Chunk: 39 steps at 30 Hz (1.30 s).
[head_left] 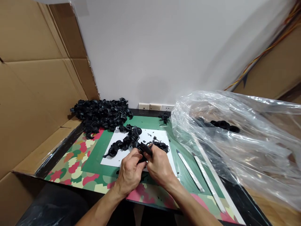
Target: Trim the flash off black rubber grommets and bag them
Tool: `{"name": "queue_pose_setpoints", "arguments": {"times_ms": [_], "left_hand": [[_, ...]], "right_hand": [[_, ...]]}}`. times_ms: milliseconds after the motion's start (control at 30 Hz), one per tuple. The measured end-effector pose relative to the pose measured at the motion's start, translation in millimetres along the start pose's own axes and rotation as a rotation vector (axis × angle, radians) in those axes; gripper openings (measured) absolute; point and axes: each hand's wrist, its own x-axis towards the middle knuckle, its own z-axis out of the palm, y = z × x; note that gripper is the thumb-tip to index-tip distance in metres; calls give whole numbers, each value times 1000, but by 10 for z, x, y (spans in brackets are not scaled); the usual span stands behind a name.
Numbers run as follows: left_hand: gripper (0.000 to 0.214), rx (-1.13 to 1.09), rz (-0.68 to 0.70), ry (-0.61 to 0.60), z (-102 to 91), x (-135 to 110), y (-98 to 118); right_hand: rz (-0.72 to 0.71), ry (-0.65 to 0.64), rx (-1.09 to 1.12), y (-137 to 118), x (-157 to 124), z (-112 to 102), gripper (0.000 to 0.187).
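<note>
My left hand (129, 171) and my right hand (160, 164) meet over the near edge of a white sheet (117, 157), both closed on one small black rubber part (144, 149) held between them. Just beyond the hands lies a loose row of black rubber parts (124, 141) on the sheet. A few black scraps (161, 145) rest to the right of the held part.
A big heap of black rubber parts (101, 113) fills the back left corner against cardboard walls (35, 94). A large clear plastic bag (235, 135) with black parts inside sits on the right. Two thin white blades (190, 171) lie on the green mat (94, 157).
</note>
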Motion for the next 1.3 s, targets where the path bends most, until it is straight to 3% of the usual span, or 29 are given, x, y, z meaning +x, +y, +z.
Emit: {"name": "queue_pose_setpoints", "arguments": {"times_ms": [167, 500, 667, 767, 933, 1133, 1300], "left_hand": [[15, 30, 107, 52, -49, -33, -27], [12, 36, 214, 159, -203, 11, 11], [6, -80, 346, 84, -169, -152, 141], [5, -168, 212, 81, -173, -196, 122], [19, -230, -73, 177, -230, -94, -77], [22, -297, -173, 192, -185, -69, -131], [26, -284, -210, 213, -177, -85, -126]], "right_hand": [[60, -35, 65, -83, 89, -18, 13], [4, -17, 159, -309, 142, 57, 14], [119, 166, 137, -144, 448, -79, 15], [158, 277, 142, 39, 636, -332, 11], [133, 203, 119, 260, 555, -617, 14], [101, 51, -31, 388, 264, -564, 16], [82, 128, -124, 418, 184, -469, 24]]}}
